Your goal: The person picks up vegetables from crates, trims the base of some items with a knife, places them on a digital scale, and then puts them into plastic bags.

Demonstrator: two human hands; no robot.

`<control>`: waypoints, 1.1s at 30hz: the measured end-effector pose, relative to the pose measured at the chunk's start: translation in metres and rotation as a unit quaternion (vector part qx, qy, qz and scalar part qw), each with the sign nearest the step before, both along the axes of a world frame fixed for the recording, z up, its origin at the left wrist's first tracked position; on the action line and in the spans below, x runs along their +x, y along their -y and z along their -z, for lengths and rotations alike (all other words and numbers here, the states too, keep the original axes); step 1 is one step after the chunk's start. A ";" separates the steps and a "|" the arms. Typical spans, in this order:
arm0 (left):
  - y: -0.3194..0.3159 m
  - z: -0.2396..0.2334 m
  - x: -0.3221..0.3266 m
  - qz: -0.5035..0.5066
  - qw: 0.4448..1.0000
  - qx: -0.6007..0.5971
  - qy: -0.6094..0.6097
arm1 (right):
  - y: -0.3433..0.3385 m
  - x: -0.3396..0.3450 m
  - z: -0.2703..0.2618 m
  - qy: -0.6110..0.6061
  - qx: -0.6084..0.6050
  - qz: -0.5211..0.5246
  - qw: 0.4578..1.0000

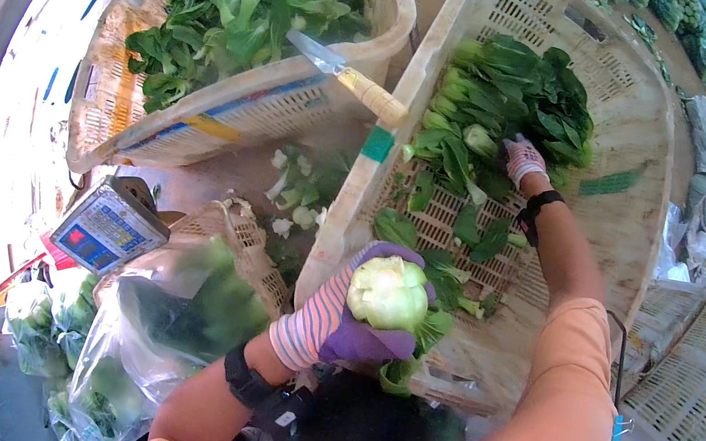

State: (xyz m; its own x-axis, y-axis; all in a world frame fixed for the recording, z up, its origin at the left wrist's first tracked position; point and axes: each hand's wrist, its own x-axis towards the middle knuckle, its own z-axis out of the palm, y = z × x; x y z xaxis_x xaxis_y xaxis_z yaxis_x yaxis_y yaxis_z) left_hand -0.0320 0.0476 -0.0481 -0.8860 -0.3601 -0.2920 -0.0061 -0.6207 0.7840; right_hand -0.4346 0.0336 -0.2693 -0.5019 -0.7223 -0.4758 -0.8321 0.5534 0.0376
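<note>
My left hand [345, 316], in a striped glove with a purple palm, grips a head of bok choy [388, 293] with its pale cut base towards me. Its leaves hang below, over the near end of a white plastic crate [616, 262]. My right hand [523, 159], in a similar striped glove, reaches into that crate and touches the heaped bok choy [483, 96]. The leaves hide its fingertips, so its grip does not show. A knife [367, 90] with a wooden handle bridges the rims of this crate and the one to its left.
The left crate [200, 134] holds loose green leaves [241, 9]. Trimmings [302, 192] lie on the floor between the crates. A digital scale [110, 223] stands at left, beside a clear plastic bag [131, 352] of greens. More crates [696, 372] lie at right.
</note>
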 end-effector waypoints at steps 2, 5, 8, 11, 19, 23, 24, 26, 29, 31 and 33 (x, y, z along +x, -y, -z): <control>-0.001 0.003 0.004 -0.008 1.000 -0.009 -0.019 | -0.008 0.012 -0.007 -0.032 -0.060 -0.091 0.994; 0.002 0.006 0.007 -0.005 1.000 0.001 -0.029 | 0.010 0.037 -0.017 -0.058 -0.103 -0.148 0.982; 0.002 0.006 0.007 0.008 0.999 -0.032 -0.037 | 0.045 0.054 0.008 -0.034 -0.039 0.082 0.995; 0.002 0.001 0.003 0.006 1.000 0.002 -0.024 | 0.063 0.055 0.037 -0.102 -0.050 0.163 0.980; -0.001 0.008 0.006 -0.024 0.998 0.046 -0.042 | -0.006 0.028 -0.024 -0.085 -0.048 -0.122 0.988; 0.001 0.004 0.003 -0.025 0.997 0.063 -0.047 | -0.044 -0.010 -0.045 0.383 -0.302 0.062 0.871; 0.001 0.004 0.005 -0.023 0.997 0.046 -0.053 | -0.046 0.008 -0.078 0.463 -0.330 0.075 0.819; 0.004 0.008 0.007 -0.007 0.998 -0.003 -0.061 | -0.054 0.037 -0.133 0.478 -0.329 0.039 0.813; 0.010 0.039 0.013 0.013 0.950 -0.294 -0.102 | -0.071 0.096 -0.190 0.501 -0.339 -0.015 0.796; 0.011 0.039 0.014 0.002 0.899 -0.426 -0.100 | -0.084 0.138 -0.201 0.544 -0.359 -0.012 0.759; 0.005 0.015 0.001 -0.025 0.896 -0.437 -0.076 | -0.099 0.172 -0.193 0.577 -0.385 0.024 0.720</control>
State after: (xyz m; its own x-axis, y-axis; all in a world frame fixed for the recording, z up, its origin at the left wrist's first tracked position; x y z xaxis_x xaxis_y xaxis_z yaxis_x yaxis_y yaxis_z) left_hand -0.0309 0.0430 -0.0626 -0.8683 -0.4324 0.2432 0.1528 0.2332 0.9603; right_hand -0.2630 0.1326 -0.0760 -0.1271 -0.9898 -0.0645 -0.0433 0.0705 -0.9966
